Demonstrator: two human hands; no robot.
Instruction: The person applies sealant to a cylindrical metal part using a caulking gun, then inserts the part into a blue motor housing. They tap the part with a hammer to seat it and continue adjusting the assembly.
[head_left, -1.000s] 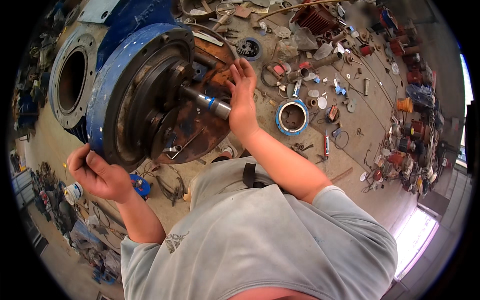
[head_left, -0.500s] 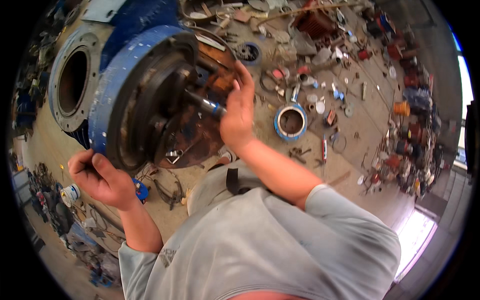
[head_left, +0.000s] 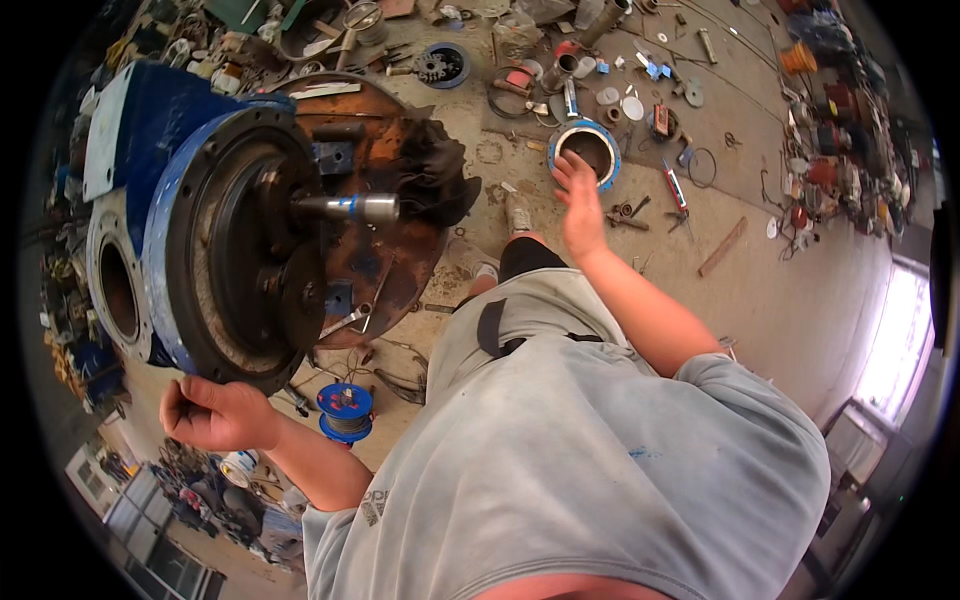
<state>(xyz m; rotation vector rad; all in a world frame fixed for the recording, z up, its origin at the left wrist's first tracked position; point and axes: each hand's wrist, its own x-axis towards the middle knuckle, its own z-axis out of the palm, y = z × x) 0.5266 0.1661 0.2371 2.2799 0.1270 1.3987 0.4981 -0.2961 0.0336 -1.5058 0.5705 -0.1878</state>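
Note:
A big blue pump-like housing [head_left: 160, 250] stands at the left, its round dark face turned to the right. From that face a bright steel shaft [head_left: 375, 208] with a blue mark sticks out. Just below the lower rim is my left hand [head_left: 222, 415], fingers curled in with nothing visible in them; whether it touches the rim I cannot tell. My right hand [head_left: 583, 210] hangs away from the housing, fingers stretched and holding nothing. Behind the shaft, a dark crumpled rag [head_left: 435, 170] lies on a rusty round plate [head_left: 385, 290], with a spanner [head_left: 345, 322] near the plate's front edge.
Past my right hand, a blue-rimmed ring [head_left: 612, 150] lies on the floor. A red-and-white tube [head_left: 675, 188] and a wooden strip [head_left: 722, 247] lie farther right. Below the plate stands a blue spool [head_left: 345, 412]. Scattered parts cover the far floor, and red machine parts [head_left: 830, 165] line the right side.
My right hand has left the shaft's end and moved to the right. My left hand stays by the lower rim, slightly lower. The view has swung, bringing the rag and plate into sight.

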